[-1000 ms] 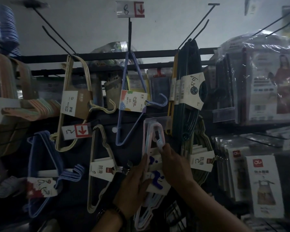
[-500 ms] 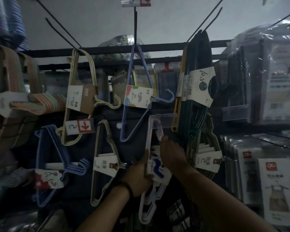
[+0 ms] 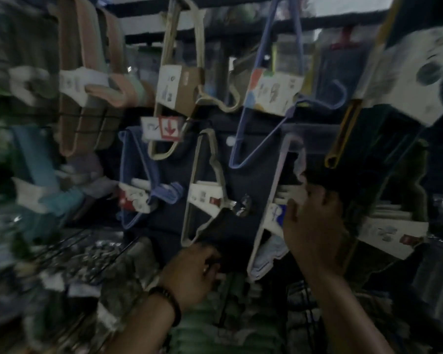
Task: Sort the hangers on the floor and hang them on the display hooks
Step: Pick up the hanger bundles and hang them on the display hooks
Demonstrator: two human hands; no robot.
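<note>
The whole view is blurred by motion. A pale pink-and-white hanger bundle [image 3: 272, 198] with a white and blue label hangs low on the display, right of centre. My right hand [image 3: 315, 223] is at the label, its thumb against the card and its fingers reaching up behind the bundle, seemingly holding it. Lower and further left, my left hand [image 3: 193, 273] is off the bundle, with fingers loosely curled and nothing visible in them; a dark bracelet sits on its wrist.
Around it hang a beige hanger bundle [image 3: 202, 198], a blue bundle [image 3: 138, 175], a cream bundle [image 3: 179, 88] above a red-arrow price tag [image 3: 164, 127], a blue hanger pack [image 3: 271, 93] and dark hangers [image 3: 399, 103]. Packaged goods lie below.
My left hand has let go of the pale bundle and dropped down to the left. My right hand slid from the bundle's top to its label. The camera tilted down.
</note>
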